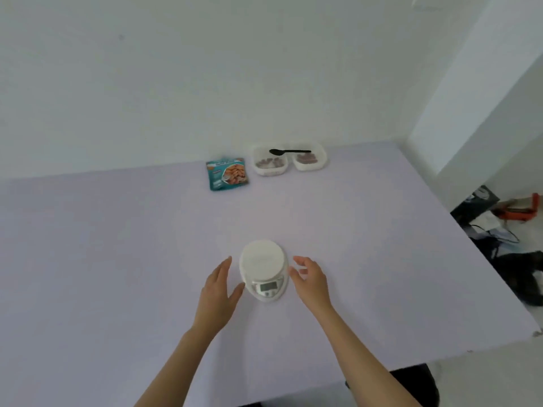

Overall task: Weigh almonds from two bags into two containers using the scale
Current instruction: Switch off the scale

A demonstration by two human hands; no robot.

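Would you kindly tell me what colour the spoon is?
The spoon is black, seen in the head view.

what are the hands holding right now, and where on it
Nothing is gripped. The left hand and right hand sit open on either side of the scale, close to its rim; whether they touch it cannot be told.

Soft, perhaps overexposed, wide-angle blur
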